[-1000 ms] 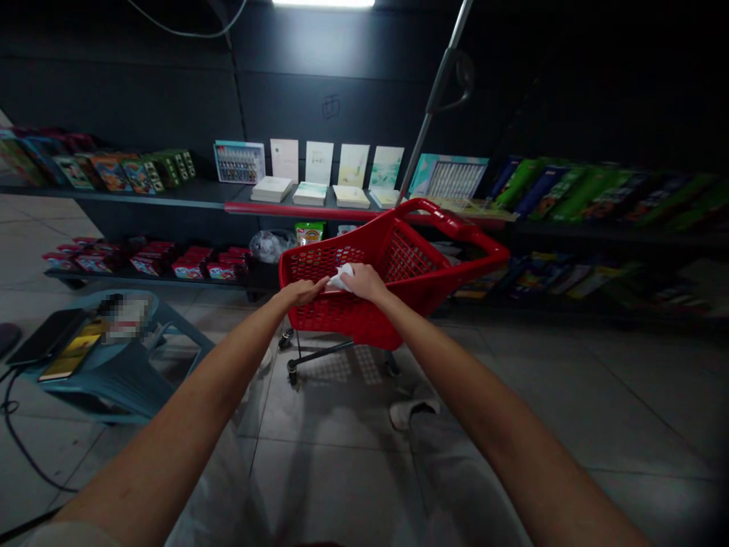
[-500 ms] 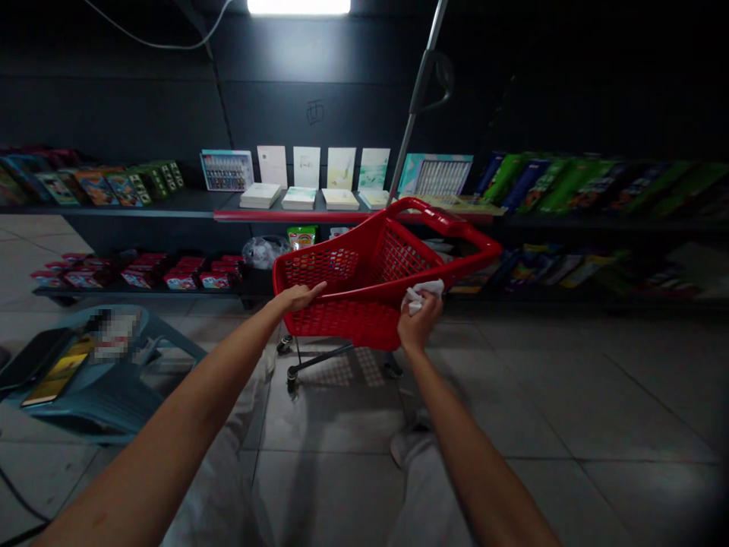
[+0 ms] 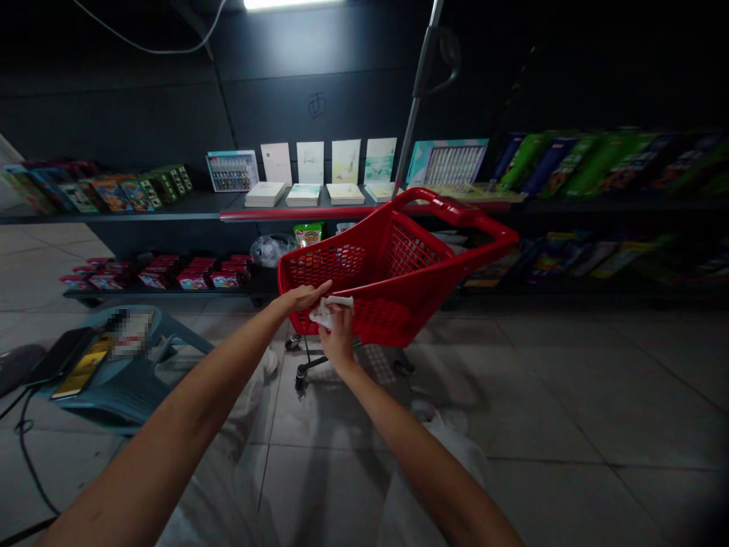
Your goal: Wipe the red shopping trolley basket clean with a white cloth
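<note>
R hand (image 3: 340, 338) presses crumpled white cloth (image 3: 329, 310) on red mesh cart (image 3: 399, 281)

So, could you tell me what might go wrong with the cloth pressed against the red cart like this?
1. The red cart stands on wheels on a smooth tiled floor. The push from the right hand could roll it toward the shelves, with only the left hand on its rim steadying it.
2. The white cloth might snag in the basket's mesh holes.
</note>
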`<move>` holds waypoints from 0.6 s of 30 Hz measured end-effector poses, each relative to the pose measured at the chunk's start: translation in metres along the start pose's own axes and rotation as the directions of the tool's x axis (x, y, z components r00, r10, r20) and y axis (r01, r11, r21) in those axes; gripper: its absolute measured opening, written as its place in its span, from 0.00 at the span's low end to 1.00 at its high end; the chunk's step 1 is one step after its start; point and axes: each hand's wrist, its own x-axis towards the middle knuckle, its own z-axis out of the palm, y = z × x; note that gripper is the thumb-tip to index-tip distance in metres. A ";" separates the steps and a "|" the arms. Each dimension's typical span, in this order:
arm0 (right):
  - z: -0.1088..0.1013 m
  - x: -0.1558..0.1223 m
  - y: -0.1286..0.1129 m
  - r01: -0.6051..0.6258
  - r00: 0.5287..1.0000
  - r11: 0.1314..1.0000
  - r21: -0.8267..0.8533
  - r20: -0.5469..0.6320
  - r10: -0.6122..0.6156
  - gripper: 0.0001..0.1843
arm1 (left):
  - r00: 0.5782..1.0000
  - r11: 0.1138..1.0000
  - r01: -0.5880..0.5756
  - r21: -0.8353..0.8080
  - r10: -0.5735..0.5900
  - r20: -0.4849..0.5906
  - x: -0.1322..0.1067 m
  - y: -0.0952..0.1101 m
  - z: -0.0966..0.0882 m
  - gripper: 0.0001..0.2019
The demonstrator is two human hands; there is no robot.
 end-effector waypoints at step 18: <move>-0.135 0.054 0.086 -0.208 0.976 0.930 -0.302 -0.132 0.176 0.09 | 0.997 0.982 -0.028 0.188 0.040 -0.063 0.008 -0.022 0.003 0.33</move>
